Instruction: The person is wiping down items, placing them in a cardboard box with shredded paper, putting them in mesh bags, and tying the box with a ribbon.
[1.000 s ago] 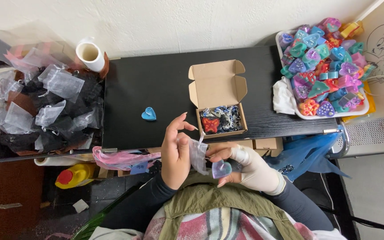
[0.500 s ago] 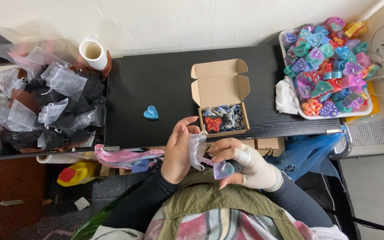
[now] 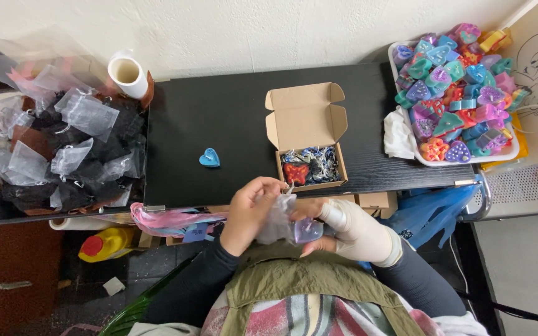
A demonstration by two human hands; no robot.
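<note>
Black tabletop [image 3: 238, 106] against a white wall, seen from above.
An open cardboard box [image 3: 307, 134] stands near the front edge, a blue heart-shaped piece [image 3: 209, 158] to its left; a white tray [image 3: 405, 115] heaped with coloured shapes occupies the right end, near the box.

Hands: two, left hand [image 3: 250, 214] and right hand [image 3: 350, 227] | cardboard box [image 3: 306, 134]: one | blue heart [image 3: 209, 158]: one | tape roll [image 3: 127, 73]: one | tray of coloured pieces [image 3: 406, 152]: one (pieces too heaped to count)
</note>
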